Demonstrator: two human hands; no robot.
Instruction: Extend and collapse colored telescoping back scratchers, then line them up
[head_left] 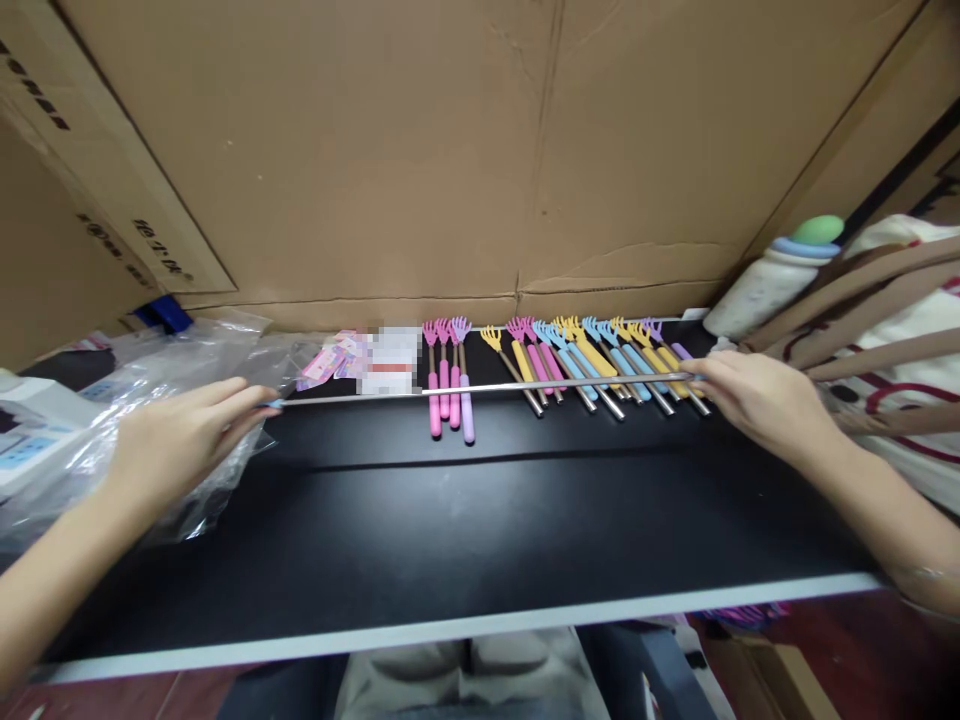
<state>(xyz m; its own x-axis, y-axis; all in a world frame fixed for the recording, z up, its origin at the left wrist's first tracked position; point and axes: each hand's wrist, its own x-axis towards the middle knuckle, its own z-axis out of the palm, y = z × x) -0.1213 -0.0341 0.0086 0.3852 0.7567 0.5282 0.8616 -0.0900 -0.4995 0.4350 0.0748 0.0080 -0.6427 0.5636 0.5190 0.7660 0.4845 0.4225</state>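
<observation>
A long, thin metal rod, an extended telescopic back scratcher (341, 399), stretches level above the black table. My left hand (184, 425) is closed on one end, with a bit of light blue at the fingertips. At the other end, my right hand (761, 400) pinches it, hiding most of that end. Behind the rod lie pink back scratchers (444, 400) and a purple one (468, 410), side by side with claws away from me. To their right, several yellow, blue, pink and purple back scratchers (600, 362) lie in a slanted row, with separate grips among them.
Clear plastic bags (225, 480) cover the table's left side, beside a white box-like thing (34, 430). Colourful cards (334, 362) lie near the back. Cardboard (375, 150) walls the rear. A white bottle (769, 285) with a green top and a striped bag (900, 350) stand right.
</observation>
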